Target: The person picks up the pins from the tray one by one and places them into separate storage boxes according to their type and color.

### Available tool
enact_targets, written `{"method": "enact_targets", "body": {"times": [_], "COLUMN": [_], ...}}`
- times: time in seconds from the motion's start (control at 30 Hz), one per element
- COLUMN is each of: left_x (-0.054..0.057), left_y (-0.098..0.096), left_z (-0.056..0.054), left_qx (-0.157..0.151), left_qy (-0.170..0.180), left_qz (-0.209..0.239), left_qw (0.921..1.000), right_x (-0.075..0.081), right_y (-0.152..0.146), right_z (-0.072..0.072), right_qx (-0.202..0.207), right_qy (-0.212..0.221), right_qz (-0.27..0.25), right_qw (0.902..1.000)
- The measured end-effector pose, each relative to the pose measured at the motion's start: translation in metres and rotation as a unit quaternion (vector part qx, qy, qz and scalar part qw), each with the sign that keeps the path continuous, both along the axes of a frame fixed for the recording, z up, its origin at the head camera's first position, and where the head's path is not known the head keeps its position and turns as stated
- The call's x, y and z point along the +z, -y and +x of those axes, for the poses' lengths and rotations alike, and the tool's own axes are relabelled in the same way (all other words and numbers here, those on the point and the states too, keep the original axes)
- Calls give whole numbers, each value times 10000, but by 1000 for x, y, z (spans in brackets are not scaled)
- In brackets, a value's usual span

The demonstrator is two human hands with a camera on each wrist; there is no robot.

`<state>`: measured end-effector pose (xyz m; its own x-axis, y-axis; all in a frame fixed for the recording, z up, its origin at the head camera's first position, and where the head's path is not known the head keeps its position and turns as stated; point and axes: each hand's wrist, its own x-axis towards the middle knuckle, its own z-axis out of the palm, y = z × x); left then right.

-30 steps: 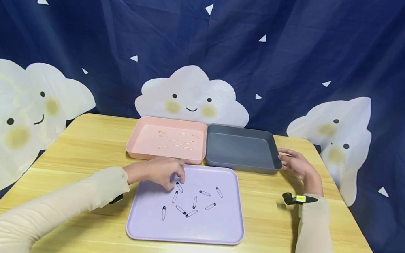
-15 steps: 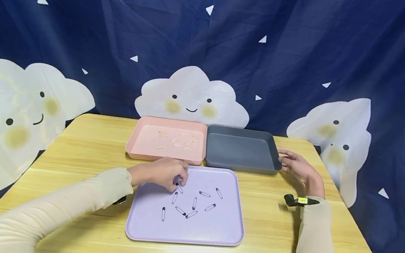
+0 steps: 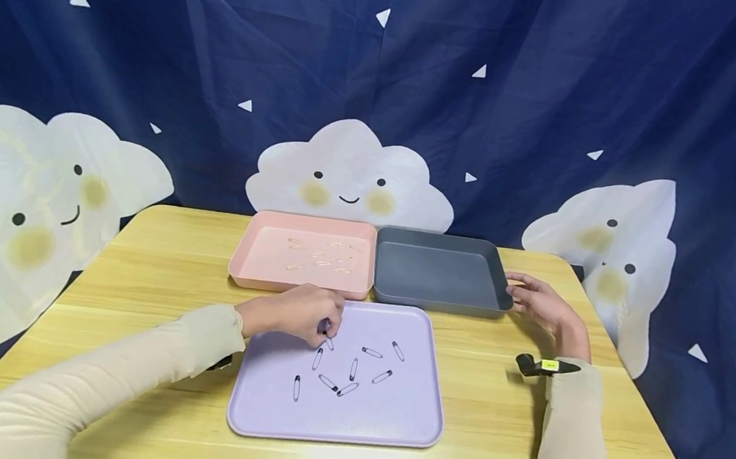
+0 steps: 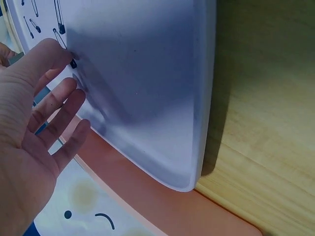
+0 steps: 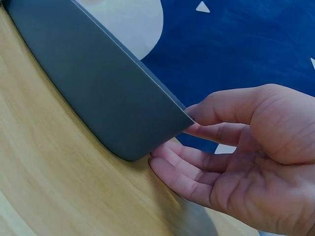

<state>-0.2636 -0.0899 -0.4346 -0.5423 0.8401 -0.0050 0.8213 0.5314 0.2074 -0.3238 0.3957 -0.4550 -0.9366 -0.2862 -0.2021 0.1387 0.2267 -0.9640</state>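
My left hand [image 3: 296,314] reaches over the lilac tray [image 3: 336,426] and pinches a safety pin [image 3: 328,342] near its black head. In the left wrist view, thumb and index finger meet at that pin [image 4: 60,38], and the other fingers spread loosely. Several more black-headed safety pins, such as one safety pin [image 3: 296,388], lie scattered on the lilac tray. My right hand [image 3: 543,308] rests at the right end of the dark grey tray [image 3: 434,304]. In the right wrist view its relaxed fingers [image 5: 184,179] touch the grey tray's outer end wall, thumb by the rim corner.
Behind the lilac tray stands a pink tray [image 3: 299,287] holding several gold-coloured pins [image 3: 321,263], side by side with the grey one. All stand on a wooden table [image 3: 158,268]. A dark blue curtain [image 3: 383,76] with clouds hangs behind.
My left hand has moved slightly right and its fingers have closed on the pin, which has shifted a little. The right hand stays at the grey tray.
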Motion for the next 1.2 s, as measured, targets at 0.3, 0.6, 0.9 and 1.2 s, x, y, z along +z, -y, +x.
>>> {"method": "enact_targets", "body": {"times": [0.3,0.6,0.9,1.2], "left_x": [-1,-2,-5,-7], "left_y": [0,-3,-3,-5], "left_z": [-2,0,-1,-1], "left_qx": [-266,-268,-223,-197], "left_qy": [-472,-502,-446,-832], "left_qz": [-155,-213,-193,-163], "left_qw": [9984,9982,9986,9962], "right_x": [2,0,0,1], "right_y": [1,-1,0,1], "right_z": [1,2,1,-1], "right_qx": [-53,-65,-33,-29], "right_qy": [50,133,104,47], "right_qz": [7,-275,-143,119], "right_qw": [10000,9995,9998,9999]}}
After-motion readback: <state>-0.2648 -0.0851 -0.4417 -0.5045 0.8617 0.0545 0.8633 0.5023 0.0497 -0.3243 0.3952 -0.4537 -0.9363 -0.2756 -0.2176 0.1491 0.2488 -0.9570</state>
